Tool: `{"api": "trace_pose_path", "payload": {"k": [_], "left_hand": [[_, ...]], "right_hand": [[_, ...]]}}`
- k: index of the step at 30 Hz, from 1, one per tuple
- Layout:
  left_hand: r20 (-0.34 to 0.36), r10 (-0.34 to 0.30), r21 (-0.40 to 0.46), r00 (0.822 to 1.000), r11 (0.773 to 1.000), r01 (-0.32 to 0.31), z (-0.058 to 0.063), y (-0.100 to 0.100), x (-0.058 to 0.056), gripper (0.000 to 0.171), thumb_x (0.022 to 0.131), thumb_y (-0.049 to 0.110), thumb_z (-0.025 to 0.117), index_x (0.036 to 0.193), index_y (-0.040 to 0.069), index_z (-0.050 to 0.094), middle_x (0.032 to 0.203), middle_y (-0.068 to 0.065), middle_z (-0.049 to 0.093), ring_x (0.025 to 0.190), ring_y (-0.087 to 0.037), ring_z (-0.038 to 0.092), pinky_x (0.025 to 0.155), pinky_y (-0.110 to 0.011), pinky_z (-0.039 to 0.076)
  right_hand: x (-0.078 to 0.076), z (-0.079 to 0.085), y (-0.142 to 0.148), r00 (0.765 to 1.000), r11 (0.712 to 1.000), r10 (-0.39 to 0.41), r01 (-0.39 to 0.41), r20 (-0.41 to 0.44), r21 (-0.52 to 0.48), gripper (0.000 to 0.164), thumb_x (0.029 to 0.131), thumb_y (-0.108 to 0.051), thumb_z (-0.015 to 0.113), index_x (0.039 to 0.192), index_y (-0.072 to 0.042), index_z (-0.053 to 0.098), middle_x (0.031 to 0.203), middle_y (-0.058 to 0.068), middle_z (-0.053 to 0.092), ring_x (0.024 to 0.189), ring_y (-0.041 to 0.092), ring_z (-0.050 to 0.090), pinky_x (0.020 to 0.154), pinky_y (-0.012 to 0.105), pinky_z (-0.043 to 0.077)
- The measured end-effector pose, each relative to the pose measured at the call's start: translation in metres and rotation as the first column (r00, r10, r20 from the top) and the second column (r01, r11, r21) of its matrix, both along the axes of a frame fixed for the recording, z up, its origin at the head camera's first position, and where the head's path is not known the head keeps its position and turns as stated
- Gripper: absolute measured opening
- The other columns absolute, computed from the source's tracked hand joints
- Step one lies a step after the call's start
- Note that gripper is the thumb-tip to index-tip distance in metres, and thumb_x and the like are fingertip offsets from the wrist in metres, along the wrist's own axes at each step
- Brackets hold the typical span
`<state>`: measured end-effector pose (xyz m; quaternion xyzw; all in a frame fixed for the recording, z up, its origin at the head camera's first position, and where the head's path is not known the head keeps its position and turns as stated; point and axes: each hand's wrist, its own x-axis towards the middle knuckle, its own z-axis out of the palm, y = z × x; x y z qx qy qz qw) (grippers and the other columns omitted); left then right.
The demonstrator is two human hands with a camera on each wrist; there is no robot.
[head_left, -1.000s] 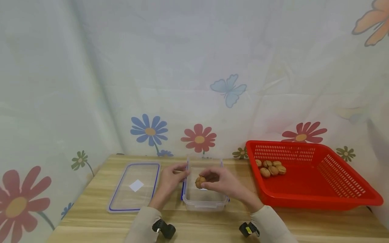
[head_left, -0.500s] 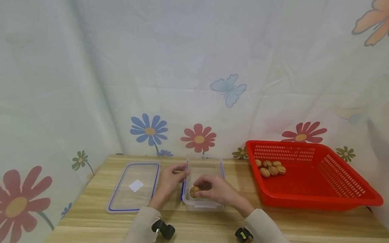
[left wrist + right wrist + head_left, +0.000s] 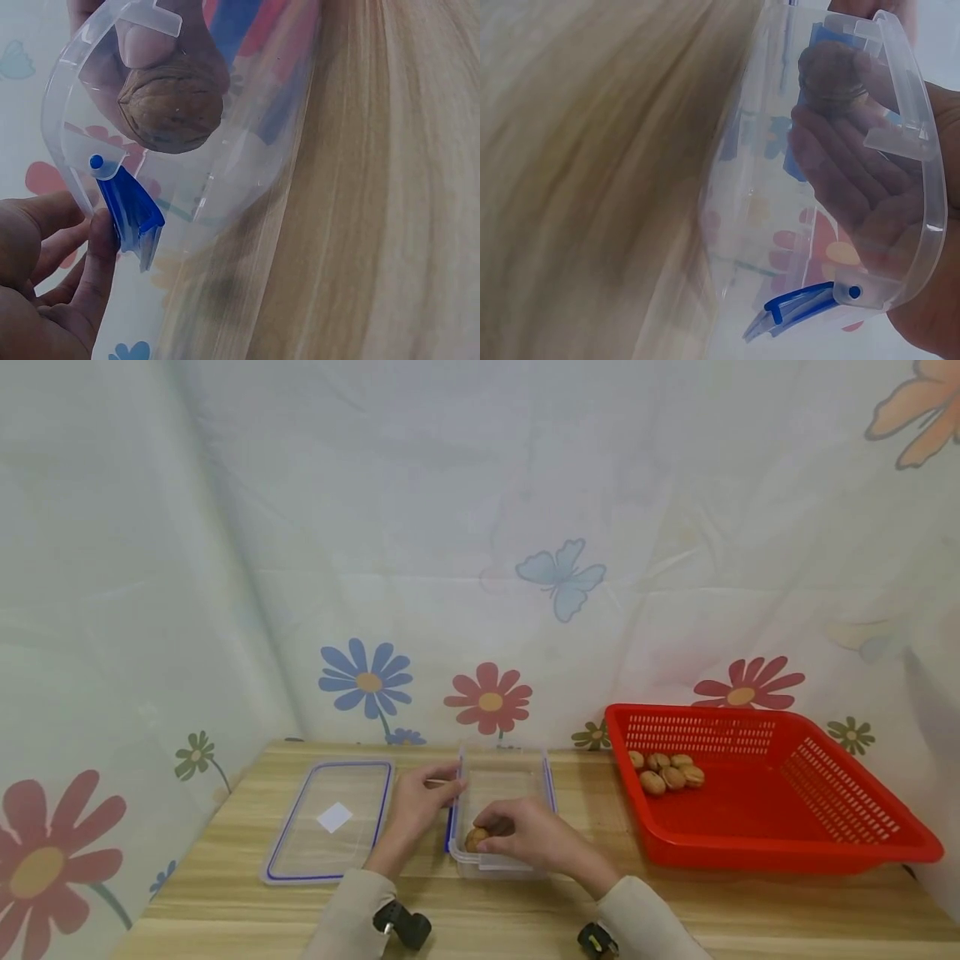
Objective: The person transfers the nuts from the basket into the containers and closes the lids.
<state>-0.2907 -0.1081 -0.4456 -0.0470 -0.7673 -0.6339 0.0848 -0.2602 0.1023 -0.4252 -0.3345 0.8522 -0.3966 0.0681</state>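
Observation:
A clear plastic food box [image 3: 513, 760] with blue side clips stands without its lid at the middle of the table. My left hand [image 3: 420, 797] pinches its left rim between thumb and fingers, just by a blue clip [image 3: 131, 210]. Inside the box, near the front left corner, my right hand [image 3: 528, 835] holds a walnut [image 3: 476, 838] between thumb and fingertips. Through the clear wall, the left wrist view shows the walnut [image 3: 172, 109] low in the box. In the right wrist view, the fingers [image 3: 847, 161] reach around the walnut [image 3: 831, 75] behind the wall.
Left of the box, the blue-edged clear lid [image 3: 303, 839] lies flat with a white label [image 3: 334, 817] on it. A red basket [image 3: 780, 814] stands at the right, several walnuts [image 3: 673, 777] gathered at its left end. A flowered cloth [image 3: 420, 527] hangs behind the wooden table [image 3: 225, 893].
My right hand has carried the walnut left, toward me and down into the front left corner of the box. The left hand stays on the rim.

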Motion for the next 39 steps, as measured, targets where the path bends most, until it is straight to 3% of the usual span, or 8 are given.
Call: {"api": "trace_pose_path", "payload": {"k": [19, 29, 34, 39], "left_hand": [[0.014, -0.007, 0.009, 1.0, 1.0, 0.007, 0.003, 0.002, 0.003, 0.035, 0.096, 0.009, 0.08, 0.127, -0.005, 0.074, 0.114, -0.017, 0.075, 0.097, -0.029, 0.075, 0.082, -0.037, 0.066], [0.017, -0.005, 0.019, 1.0, 1.0, 0.004, -0.001, 0.0, 0.0, 0.031, 0.095, 0.006, 0.081, 0.123, -0.005, 0.076, 0.111, -0.017, 0.075, 0.095, -0.029, 0.076, 0.081, -0.038, 0.066], [0.013, -0.002, 0.017, 1.0, 1.0, 0.002, -0.002, 0.0, -0.001, 0.031, 0.095, 0.006, 0.081, 0.123, -0.005, 0.076, 0.111, -0.017, 0.075, 0.095, -0.028, 0.075, 0.081, -0.037, 0.066], [0.024, -0.002, 0.005, 1.0, 1.0, 0.002, 0.0, -0.001, -0.001, 0.031, 0.096, 0.009, 0.081, 0.124, -0.003, 0.076, 0.112, -0.015, 0.075, 0.094, -0.025, 0.075, 0.081, -0.035, 0.066]], "right_hand": [[-0.005, 0.005, 0.001, 0.994, 0.991, 0.082, -0.075, -0.066, 0.109, 0.009, 0.096, -0.009, 0.08, 0.105, -0.008, 0.082, 0.1, -0.002, 0.079, 0.093, 0.003, 0.068, 0.086, 0.025, 0.059], [-0.004, 0.006, 0.002, 0.999, 0.998, 0.039, -0.039, -0.008, 0.059, 0.017, 0.095, -0.01, 0.081, 0.11, -0.003, 0.079, 0.105, 0.005, 0.079, 0.095, 0.008, 0.071, 0.091, 0.028, 0.06], [-0.004, 0.012, 0.008, 0.999, 1.0, -0.009, 0.008, 0.041, 0.016, 0.025, 0.097, -0.015, 0.08, 0.118, -0.003, 0.076, 0.114, 0.011, 0.077, 0.1, 0.014, 0.072, 0.096, 0.035, 0.06], [-0.006, 0.023, 0.018, 0.998, 0.998, -0.049, 0.05, 0.03, -0.034, 0.026, 0.096, -0.015, 0.081, 0.12, -0.005, 0.075, 0.118, 0.013, 0.075, 0.103, 0.021, 0.072, 0.096, 0.041, 0.061]]}}
